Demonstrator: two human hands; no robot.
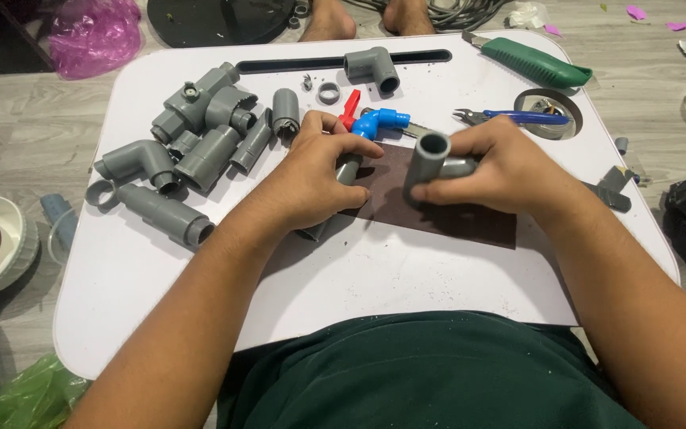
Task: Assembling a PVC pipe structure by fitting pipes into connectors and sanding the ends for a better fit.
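Only the one head view here, looking straight down at a white lap table [406, 278] with the person's dark green shirt at the bottom edge. Right hand [502, 167], right of centre, is closed around a grey pipe elbow [432, 163], its open round end facing up toward the camera and the thumb pressed along the bottom of it. Left hand [319, 179], centre-left, is wrapped around a grey pipe piece [348, 168], which pokes out between thumb and fingers and again below the palm; can't really tell how long it is since the hand hides most of it. Both hands sit just over a dark brown sheet [446, 214] lying flat in the middle of the table, and the two grey parts are near each other but not joined. Just above the hands there's a blue elbow fitting [379, 121] with a red handle piece [349, 107] beside it. Upper left of the table is a pile of grey pipe fittings [192, 135], another grey elbow [373, 67] at the top centre by the slot. Upper right has blue-handled pliers [518, 117] and a green utility knife [533, 63]. Pink plastic bag [93, 33] on the floor in the far upper left corner.
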